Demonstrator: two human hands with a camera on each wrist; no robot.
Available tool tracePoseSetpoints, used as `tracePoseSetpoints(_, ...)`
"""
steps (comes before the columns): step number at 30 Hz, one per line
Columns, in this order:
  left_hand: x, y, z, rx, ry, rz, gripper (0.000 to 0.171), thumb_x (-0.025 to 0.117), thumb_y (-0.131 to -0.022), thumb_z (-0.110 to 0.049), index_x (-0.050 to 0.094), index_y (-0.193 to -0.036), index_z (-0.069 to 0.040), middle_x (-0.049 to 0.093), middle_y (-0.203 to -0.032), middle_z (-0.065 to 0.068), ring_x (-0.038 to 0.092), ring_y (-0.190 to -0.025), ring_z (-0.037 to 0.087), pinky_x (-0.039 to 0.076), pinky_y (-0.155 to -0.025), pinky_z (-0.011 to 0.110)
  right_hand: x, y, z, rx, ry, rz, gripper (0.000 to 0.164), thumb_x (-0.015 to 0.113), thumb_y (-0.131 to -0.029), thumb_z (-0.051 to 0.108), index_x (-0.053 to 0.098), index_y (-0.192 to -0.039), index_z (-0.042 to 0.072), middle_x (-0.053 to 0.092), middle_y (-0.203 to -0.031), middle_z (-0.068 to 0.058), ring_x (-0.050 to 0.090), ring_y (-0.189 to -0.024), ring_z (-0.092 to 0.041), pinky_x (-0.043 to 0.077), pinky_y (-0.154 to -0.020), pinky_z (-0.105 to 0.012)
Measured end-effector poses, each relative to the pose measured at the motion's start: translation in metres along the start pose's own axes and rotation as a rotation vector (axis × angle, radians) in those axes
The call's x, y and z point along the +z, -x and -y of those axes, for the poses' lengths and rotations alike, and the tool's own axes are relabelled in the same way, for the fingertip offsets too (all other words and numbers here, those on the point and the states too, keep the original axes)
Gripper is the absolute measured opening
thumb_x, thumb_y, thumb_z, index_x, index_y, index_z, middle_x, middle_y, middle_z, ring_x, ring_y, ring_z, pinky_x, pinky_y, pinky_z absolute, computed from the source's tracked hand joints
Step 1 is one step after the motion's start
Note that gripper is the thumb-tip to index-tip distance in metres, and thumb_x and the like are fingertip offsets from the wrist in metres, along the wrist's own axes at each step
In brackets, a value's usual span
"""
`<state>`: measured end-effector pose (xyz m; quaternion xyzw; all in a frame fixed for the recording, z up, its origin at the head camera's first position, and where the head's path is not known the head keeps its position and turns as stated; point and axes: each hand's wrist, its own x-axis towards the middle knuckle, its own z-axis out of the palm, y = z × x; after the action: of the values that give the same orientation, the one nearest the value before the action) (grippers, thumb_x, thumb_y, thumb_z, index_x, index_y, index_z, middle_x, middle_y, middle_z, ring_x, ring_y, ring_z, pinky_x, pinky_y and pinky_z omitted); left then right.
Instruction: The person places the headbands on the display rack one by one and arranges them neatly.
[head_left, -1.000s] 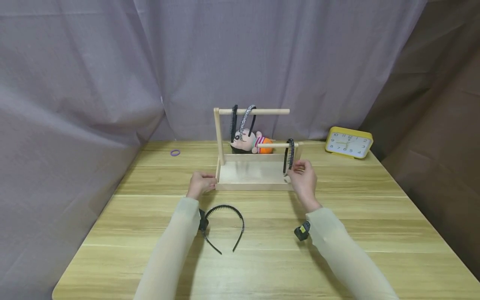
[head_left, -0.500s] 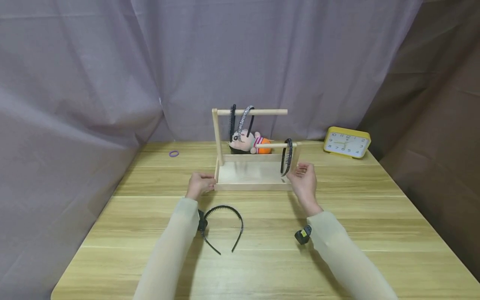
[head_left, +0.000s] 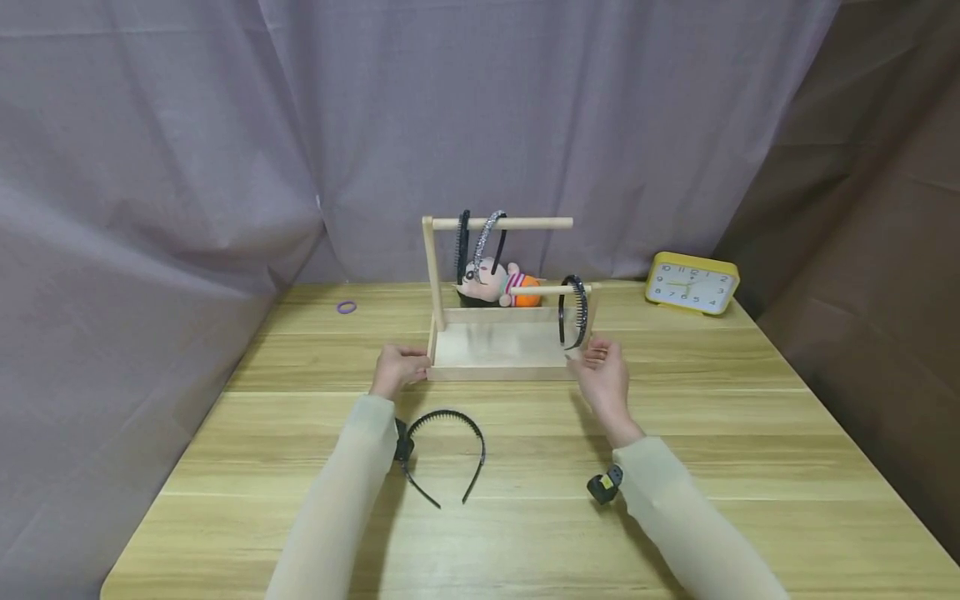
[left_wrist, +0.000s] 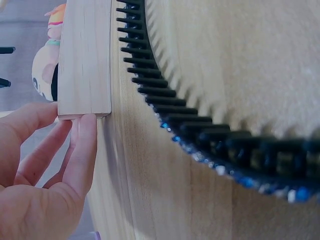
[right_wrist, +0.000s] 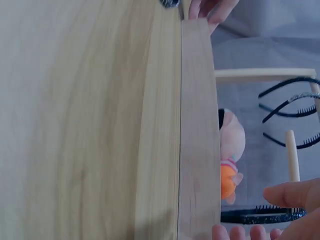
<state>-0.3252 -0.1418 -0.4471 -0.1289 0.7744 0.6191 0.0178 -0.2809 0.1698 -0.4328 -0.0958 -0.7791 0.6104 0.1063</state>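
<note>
In the head view a wooden rack (head_left: 510, 374) with a tray base and two rods stands mid-table. My left hand (head_left: 400, 369) holds its front left corner; in the left wrist view the fingertips (left_wrist: 88, 125) meet the end of the front wall. A black toothed headband (head_left: 580, 312) hangs on the lower rod (head_left: 536, 290) at the right. Just below it is my right hand (head_left: 602, 373), at the rack's front right corner, its thumb spread from the fingers in the right wrist view and nothing pinched. Another toothed headband (head_left: 447, 412) lies on the table between my arms.
The upper rod (head_left: 540, 223) carries a black headband (head_left: 462, 248) and a silver glittery one (head_left: 486, 237). Behind the rack lies a plush doll (head_left: 491, 283). A yellow clock (head_left: 692, 283) stands back right, a purple hair tie (head_left: 346, 307) back left. Curtains (head_left: 480, 108) hang behind.
My right hand has let go of the headband on the lower rod and moved slightly down. The headband has swung and turned on the rod. My left hand stays at its corner.
</note>
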Motion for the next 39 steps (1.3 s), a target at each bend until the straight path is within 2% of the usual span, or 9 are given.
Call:
tracePoseSetpoints(2, 0.000, 0.000, 0.000, 0.001, 0.001, -0.002, 0.030, 0.068, -0.085, 0.001, 0.066, -0.113, 0.012, 0.066, -0.112, 0.031, 0.071, -0.085, 0.024, 0.062, -0.080, 0.028, 0.002, 0.003, 0.001, 0.005, -0.009, 0.019, 0.055, 0.064, -0.086, -0.002, 0.037, -0.134, -0.005, 0.047, -0.132, -0.025, 0.052, -0.116, -0.033, 0.051, -0.102, -0.039)
tracePoseSetpoints(4, 0.000, -0.001, 0.001, 0.003, 0.005, -0.004, 0.030, 0.068, -0.085, 0.001, 0.066, -0.113, 0.012, 0.066, -0.111, 0.032, 0.070, -0.084, 0.023, 0.063, -0.079, 0.028, 0.003, 0.006, 0.002, 0.013, -0.016, 0.040, 0.055, 0.064, -0.086, -0.001, 0.037, -0.134, -0.004, 0.048, -0.131, -0.025, 0.052, -0.115, -0.032, 0.054, -0.093, -0.031)
tracePoseSetpoints(8, 0.001, -0.002, 0.001, 0.008, 0.004, -0.006, 0.030, 0.067, -0.085, 0.001, 0.066, -0.113, 0.012, 0.066, -0.111, 0.032, 0.070, -0.085, 0.024, 0.063, -0.077, 0.025, 0.007, 0.013, 0.003, 0.017, -0.031, 0.078, 0.054, 0.064, -0.086, -0.002, 0.037, -0.132, -0.005, 0.048, -0.129, -0.026, 0.054, -0.111, -0.031, 0.053, -0.076, -0.015)
tracePoseSetpoints(12, 0.000, -0.002, 0.001, 0.004, 0.001, -0.001, 0.030, 0.067, -0.085, 0.001, 0.066, -0.114, 0.012, 0.066, -0.112, 0.032, 0.071, -0.089, 0.027, 0.062, -0.077, 0.025, 0.011, 0.017, 0.001, 0.015, -0.064, 0.107, 0.053, 0.062, -0.086, -0.003, 0.036, -0.132, -0.006, 0.048, -0.126, -0.026, 0.054, -0.106, -0.028, 0.054, -0.070, -0.011)
tracePoseSetpoints(19, 0.002, -0.002, 0.000, 0.003, 0.014, 0.001, 0.031, 0.068, -0.084, 0.003, 0.066, -0.114, 0.012, 0.066, -0.111, 0.032, 0.070, -0.084, 0.025, 0.063, -0.077, 0.026, 0.017, 0.026, -0.004, 0.036, -0.051, 0.152, 0.056, 0.065, -0.087, 0.000, 0.035, -0.134, -0.005, 0.049, -0.126, -0.026, 0.056, -0.103, -0.028, 0.058, -0.076, -0.019)
tracePoseSetpoints(30, 0.000, -0.001, 0.000, 0.015, 0.018, 0.010, 0.031, 0.067, -0.085, 0.003, 0.065, -0.114, 0.013, 0.065, -0.112, 0.033, 0.072, -0.091, 0.030, 0.063, -0.074, 0.023, 0.029, 0.041, -0.008, 0.134, -0.046, 0.224, 0.063, 0.067, -0.086, -0.001, 0.033, -0.138, -0.005, 0.048, -0.125, -0.027, 0.063, -0.088, -0.026, 0.062, -0.082, -0.033)
tracePoseSetpoints(35, -0.001, -0.002, 0.001, 0.023, 0.017, 0.018, 0.031, 0.066, -0.086, 0.003, 0.064, -0.115, 0.014, 0.065, -0.112, 0.034, 0.072, -0.089, 0.029, 0.063, -0.075, 0.025, 0.036, 0.049, -0.007, 0.156, -0.033, 0.278, 0.063, 0.067, -0.084, -0.004, 0.033, -0.136, -0.005, 0.048, -0.122, -0.026, 0.063, -0.084, -0.026, 0.062, -0.081, -0.035)
tracePoseSetpoints(39, -0.002, -0.002, 0.001, 0.025, 0.018, 0.021, 0.031, 0.066, -0.086, 0.003, 0.064, -0.115, 0.014, 0.065, -0.111, 0.034, 0.072, -0.087, 0.028, 0.063, -0.076, 0.026, 0.042, 0.057, -0.006, 0.182, -0.036, 0.340, 0.060, 0.066, -0.084, -0.008, 0.034, -0.135, -0.006, 0.047, -0.121, -0.026, 0.060, -0.088, -0.027, 0.063, -0.081, -0.038)
